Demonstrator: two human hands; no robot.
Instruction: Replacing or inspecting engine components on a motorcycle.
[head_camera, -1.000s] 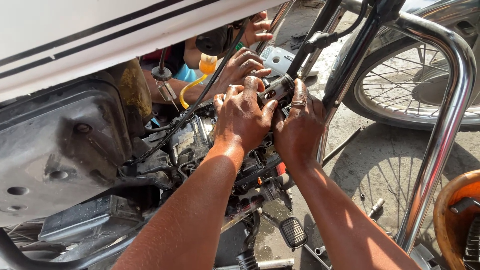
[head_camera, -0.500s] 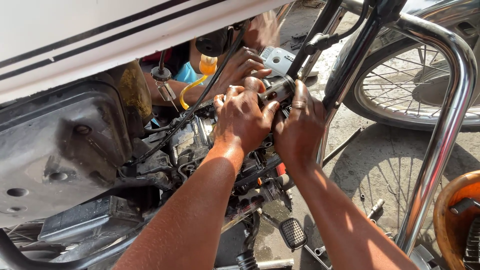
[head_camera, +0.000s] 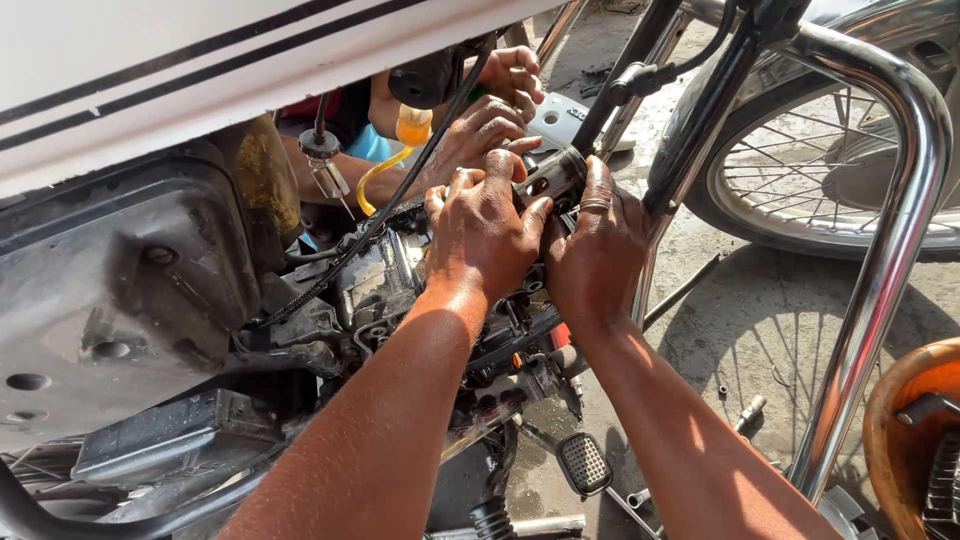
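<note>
Under the white fuel tank with black stripes (head_camera: 200, 70), in the one head view I have, my left hand (head_camera: 480, 225) and right hand (head_camera: 598, 250) are pressed together over the greasy black motorcycle engine (head_camera: 400, 290). Between them sits a short grey metal cylindrical part with a round dark opening (head_camera: 550, 178), at the top of the engine just beside the black frame tube (head_camera: 640, 80). My left fingers (head_camera: 500, 170) are curled shut over the near side of that part, thumb against its edge; my right fingers (head_camera: 597, 185) are wrapped against its far side, closed on it too. I judge the two-sided grip is there to keep the part square while it is worked on its seat, since the space is tight.

A second person's hands (head_camera: 480, 125) reach in from the far side, touching the same area just behind my left hand, probably steadying it. Near them hangs a yellow hose with an orange translucent bulb (head_camera: 412, 128).

To the right stands the curved chrome crash guard (head_camera: 900, 200), with a spoked wheel (head_camera: 830, 170) behind it, a ribbed black footpeg (head_camera: 583, 463) below my right forearm, and an orange plastic basin (head_camera: 900, 420) at the corner on the concrete floor (head_camera: 760, 330)
</note>
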